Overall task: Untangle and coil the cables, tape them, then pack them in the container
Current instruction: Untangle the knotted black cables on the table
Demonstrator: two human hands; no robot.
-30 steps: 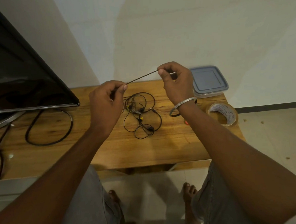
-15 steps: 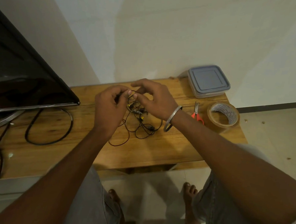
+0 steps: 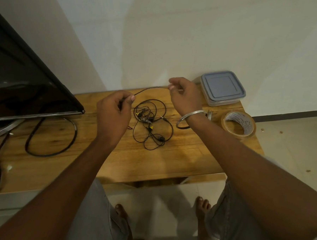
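Observation:
A thin black cable (image 3: 150, 88) is stretched taut between my two hands above the wooden table (image 3: 151, 161). My left hand (image 3: 114, 115) pinches its lower end and my right hand (image 3: 184, 95) pinches the upper end. Below them a tangle of thin black cables (image 3: 151, 125) with yellow plugs lies on the table. A clear container with a grey-blue lid (image 3: 222, 87) sits shut at the back right. A roll of brown tape (image 3: 238, 125) lies beside my right wrist.
A dark TV screen (image 3: 23, 87) stands at the left with a thick black cable loop (image 3: 52, 138) in front of it. Scissors (image 3: 209, 114) are mostly hidden behind my right wrist. The table's front edge is near my knees.
Half a second ago both hands were together down at the tangle. They have since risen and pulled apart, drawing a cable length straight between them.

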